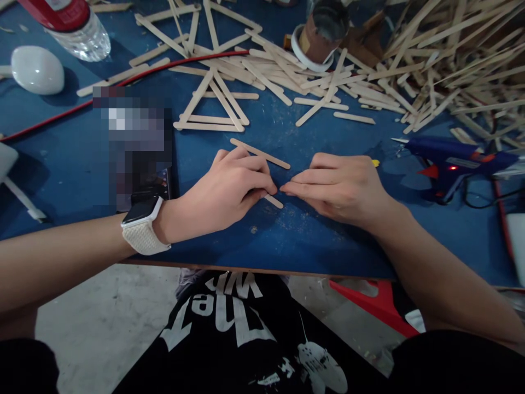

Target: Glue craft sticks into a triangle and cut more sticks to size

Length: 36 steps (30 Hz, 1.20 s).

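Left hand (223, 191) pinched short stick (274, 201) flat on blue table (287, 241); right hand (340, 189) fingers closed, tips at same spot, contact unclear. Loose stick (260, 153) just behind. Step looked like joint alignment; next move would need steady press.

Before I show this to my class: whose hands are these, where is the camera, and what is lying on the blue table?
There is one picture, taken by a camera worn on a person's head, looking down at their own bare hands. The left hand, with a watch on its wrist, and the right hand meet fingertip to fingertip over a wooden craft stick lying on the blue table. A second stick lies just behind the fingers. Further back are glued stick triangles and a big loose pile of sticks. A blue glue gun rests at the right, a water bottle at the far left.
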### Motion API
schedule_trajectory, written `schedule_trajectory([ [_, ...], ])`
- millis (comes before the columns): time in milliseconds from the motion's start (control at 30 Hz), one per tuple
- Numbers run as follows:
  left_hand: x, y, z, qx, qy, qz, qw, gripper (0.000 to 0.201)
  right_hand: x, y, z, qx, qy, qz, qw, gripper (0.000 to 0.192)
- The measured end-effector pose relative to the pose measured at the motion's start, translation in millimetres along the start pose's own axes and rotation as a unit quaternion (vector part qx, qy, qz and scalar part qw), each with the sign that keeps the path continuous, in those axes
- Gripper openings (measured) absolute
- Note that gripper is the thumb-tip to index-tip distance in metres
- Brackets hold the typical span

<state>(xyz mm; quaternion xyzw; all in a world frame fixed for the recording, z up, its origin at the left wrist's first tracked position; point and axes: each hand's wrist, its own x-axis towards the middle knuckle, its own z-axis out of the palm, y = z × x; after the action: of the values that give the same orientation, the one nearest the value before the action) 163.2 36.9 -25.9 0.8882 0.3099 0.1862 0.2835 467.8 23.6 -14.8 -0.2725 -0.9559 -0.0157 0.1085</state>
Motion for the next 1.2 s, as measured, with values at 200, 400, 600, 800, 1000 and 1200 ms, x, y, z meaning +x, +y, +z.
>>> schedule_trajectory([
  [200,-0.1,1.1,-1.0,0.002,0.001,-0.002,1.000,0.032,1.1,4.1,-2.7,0.013,0.015,-0.017,1.000,0.025],
  [400,-1.4,1.5,0.9,-0.004,0.018,0.003,1.000,0.032,-3.2,13.2,-7.1,0.046,-0.029,-0.008,0.998,0.033],
  [600,-1.5,2.2,-0.3,0.000,0.013,-0.001,1.000,0.031,-4.3,11.8,-3.4,0.050,-0.018,0.002,0.999,0.031],
  [800,-1.6,2.1,0.3,0.004,0.016,0.005,1.000,0.030,-2.4,9.9,-2.4,0.028,-0.010,-0.009,1.000,0.027],
  [1000,-1.7,2.3,0.2,0.001,0.019,0.006,1.000,0.030,-0.5,9.5,-4.2,0.028,-0.026,-0.002,0.999,0.029],
  [1200,-0.7,1.5,-0.7,0.009,0.006,0.005,1.000,0.032,4.4,9.6,-4.9,0.036,-0.032,0.011,0.999,0.032],
])
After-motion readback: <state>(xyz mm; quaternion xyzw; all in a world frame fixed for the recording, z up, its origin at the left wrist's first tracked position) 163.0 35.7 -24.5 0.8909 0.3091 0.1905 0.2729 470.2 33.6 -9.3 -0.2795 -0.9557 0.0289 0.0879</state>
